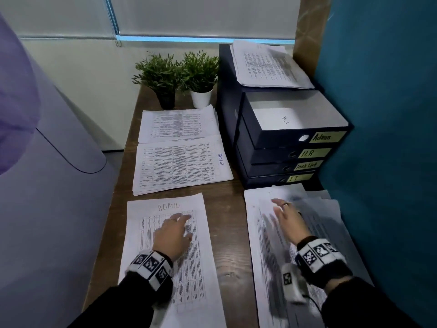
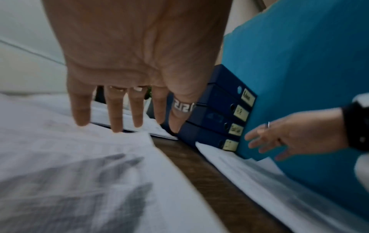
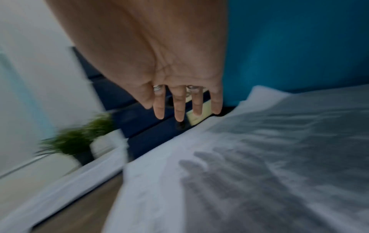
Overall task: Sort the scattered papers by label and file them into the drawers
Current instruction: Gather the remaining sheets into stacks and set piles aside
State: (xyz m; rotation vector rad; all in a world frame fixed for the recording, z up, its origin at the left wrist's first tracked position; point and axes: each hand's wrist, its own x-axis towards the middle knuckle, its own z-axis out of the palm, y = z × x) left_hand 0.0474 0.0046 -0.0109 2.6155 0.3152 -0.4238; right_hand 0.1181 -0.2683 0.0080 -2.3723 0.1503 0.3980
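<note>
My left hand (image 1: 173, 235) lies low in the head view, left of centre, fingers spread flat over the sheet headed ADMIN (image 1: 165, 245); the left wrist view shows them straight and parted, gripping nothing. That sheet runs lengthwise from the bottom edge up toward the middle of the frame. The drawer labelled Admin (image 1: 293, 119) is pulled out at the top of the drawer unit (image 1: 272, 171), up and to the right of this hand, so I judge the sheet must travel diagonally up-right, short edge first, to drop in.

My right hand (image 1: 287, 221) hovers at lower right above the unsorted pile (image 1: 272, 256), fingers extended and relaxed, nothing held. It is blurred, so I can't say for sure whether the fingertips touch the paper. This hand is the nearer one to the drawers, which sit just above it in frame.

Two sorted stacks lie mid-frame, the nearer marked Task List (image 1: 182, 165), the one behind (image 1: 177, 123) unreadable. More papers (image 1: 269, 65) rest on top of the unit.
</note>
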